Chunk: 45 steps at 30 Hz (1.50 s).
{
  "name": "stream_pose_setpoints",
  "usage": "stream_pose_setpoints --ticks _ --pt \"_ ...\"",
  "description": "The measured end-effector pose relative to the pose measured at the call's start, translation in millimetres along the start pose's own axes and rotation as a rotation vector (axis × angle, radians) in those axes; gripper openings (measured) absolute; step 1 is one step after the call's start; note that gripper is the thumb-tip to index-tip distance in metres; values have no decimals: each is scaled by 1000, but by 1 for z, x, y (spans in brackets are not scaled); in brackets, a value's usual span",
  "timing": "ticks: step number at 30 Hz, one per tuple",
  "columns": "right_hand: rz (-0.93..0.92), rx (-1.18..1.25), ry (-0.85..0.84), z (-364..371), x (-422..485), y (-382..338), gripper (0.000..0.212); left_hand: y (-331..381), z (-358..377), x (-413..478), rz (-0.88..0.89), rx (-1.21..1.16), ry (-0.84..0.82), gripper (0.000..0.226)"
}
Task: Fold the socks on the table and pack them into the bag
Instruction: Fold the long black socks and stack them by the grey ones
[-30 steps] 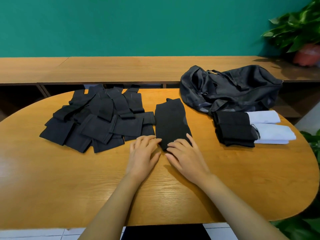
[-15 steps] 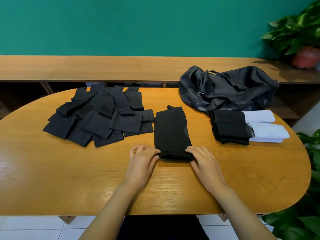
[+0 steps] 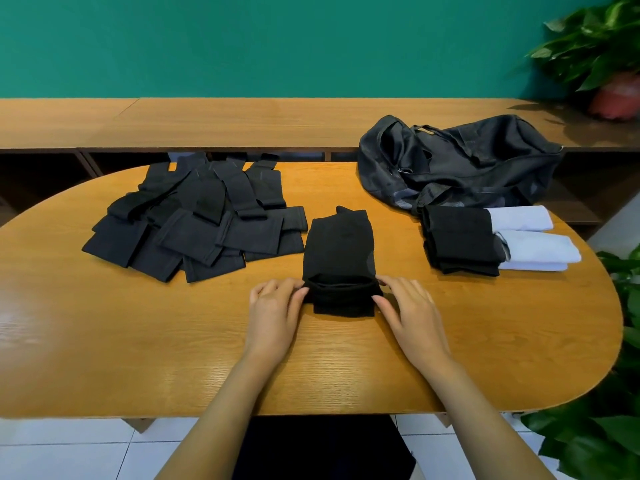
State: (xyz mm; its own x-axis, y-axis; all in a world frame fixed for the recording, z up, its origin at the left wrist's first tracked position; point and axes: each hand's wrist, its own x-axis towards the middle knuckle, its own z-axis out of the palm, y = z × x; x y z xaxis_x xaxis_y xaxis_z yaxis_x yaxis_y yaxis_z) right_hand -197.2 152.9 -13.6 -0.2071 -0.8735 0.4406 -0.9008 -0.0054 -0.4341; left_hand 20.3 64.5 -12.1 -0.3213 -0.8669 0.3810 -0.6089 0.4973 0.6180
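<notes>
The grip of our left hand (image 3: 273,306) is closed: its curled fingers pinch the left side of the fold at the near end of the black sock (image 3: 339,247). The grip of our right hand (image 3: 412,313) is closed too, and thumb and forefinger pinch the right side of the same fold. The sock lies flat in the middle of the tabletop (image 3: 138,341), with only its near end turned over. To the left lies a loose pile of dark socks (image 3: 194,223). To the right, folded black socks (image 3: 460,240) touch white folded socks (image 3: 533,244). Just behind them the bag (image 3: 460,168) lies slumped.
</notes>
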Motion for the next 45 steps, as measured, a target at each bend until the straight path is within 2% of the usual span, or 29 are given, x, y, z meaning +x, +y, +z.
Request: stream_pose_setpoints --ticks 4,7,10,17,20,22,26,29,31,33,35,37,41,45 --pt "-19 -35 -26 -1 -1 -2 37 -2 0 1 -105 -56 4 18" --pt "40 -32 -28 -2 0 -2 31 -1 -2 1 -155 -47 53 8" --pt "101 -9 -40 -2 0 -1 30 0 -5 1 -194 -3 88 20" --pt "105 -53 -85 -2 3 -2 30 0 0 1 67 98 -53 28" --pt "107 -35 -70 -1 6 -4 30 2 0 -1 188 204 -126 56" --pt "131 30 -71 0 8 -5 31 2 1 -1 213 236 -154 63" --pt "204 278 -122 -1 11 -11 33 -1 6 -1 244 171 -85 44" --pt "187 374 -163 -2 11 -15 33 1 7 -1 246 148 -69 38" --pt "193 404 -188 -2 10 -17 36 7 5 1 186 151 -47 33" --pt "198 344 -177 -1 9 -20 38 15 1 7 -12 88 -10 31" --pt "170 173 -158 3 9 -26 39 20 0 13 -205 11 34 31" --pt "96 7 -208 7 10 -34 42 23 1 16 -278 -81 94 29" --pt "-71 -280 -380 20 9 -44 69 24 2 14 -247 -121 127 29" --pt "34 -350 -309 11 13 -29 73 17 3 5 -22 34 98 29"
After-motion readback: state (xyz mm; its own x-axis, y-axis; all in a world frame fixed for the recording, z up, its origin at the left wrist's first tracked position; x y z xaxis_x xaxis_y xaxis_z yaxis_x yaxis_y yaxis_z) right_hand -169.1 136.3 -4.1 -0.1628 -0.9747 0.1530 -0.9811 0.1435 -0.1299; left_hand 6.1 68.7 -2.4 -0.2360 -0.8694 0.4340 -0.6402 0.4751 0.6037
